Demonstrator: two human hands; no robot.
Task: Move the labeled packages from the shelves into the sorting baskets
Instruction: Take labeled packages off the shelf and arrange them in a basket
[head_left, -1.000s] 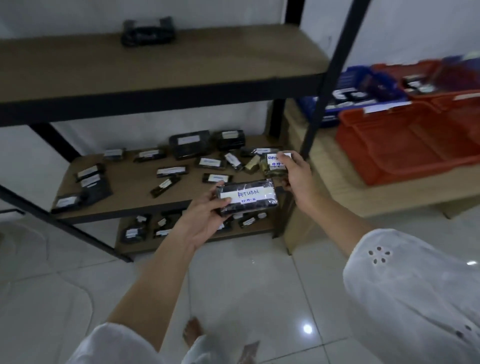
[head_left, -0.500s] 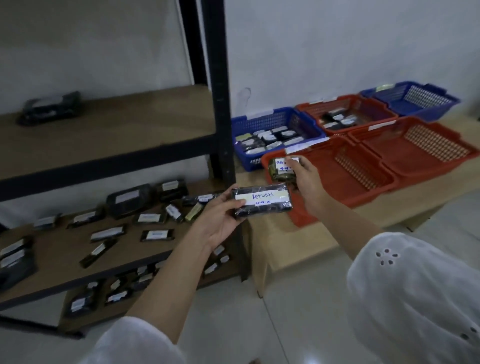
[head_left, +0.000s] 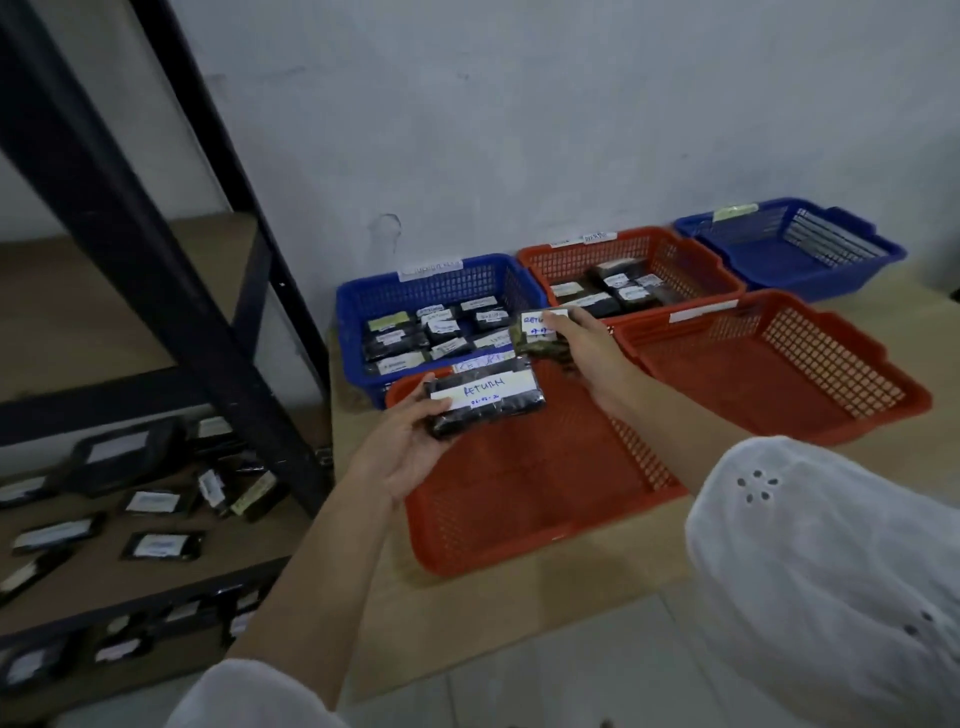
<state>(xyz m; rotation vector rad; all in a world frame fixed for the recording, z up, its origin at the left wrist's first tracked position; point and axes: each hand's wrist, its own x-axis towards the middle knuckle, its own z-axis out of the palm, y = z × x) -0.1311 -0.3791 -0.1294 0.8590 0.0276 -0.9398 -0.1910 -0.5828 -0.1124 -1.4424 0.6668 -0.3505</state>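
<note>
A second ago I stood at the shelves (head_left: 156, 519) with both packages already picked. Now I have turned to the baskets on the low surface (head_left: 519, 629), and both hands are over the nearest red basket (head_left: 519, 551).

My left hand (head_left: 400, 452) grips the larger dark package (head_left: 485, 402) by its left end, its white label reading "RETURN", just above the basket's back left corner. My right hand (head_left: 582, 343) pinches the smaller package (head_left: 537, 335) above the back rim, close to the blue basket (head_left: 441, 291). Neither grip has changed. I judge the carry is done and only the drop remains, since this basket has nothing in it yet.

My fingers cover the end of the smaller package's label, so I read only its first letters. The red basket's own tag sits half behind the larger package and is hard to make out. The tags on the other baskets are too small to read, and the packages left on the shelves are blurred and cut off at the frame's edge.
</note>
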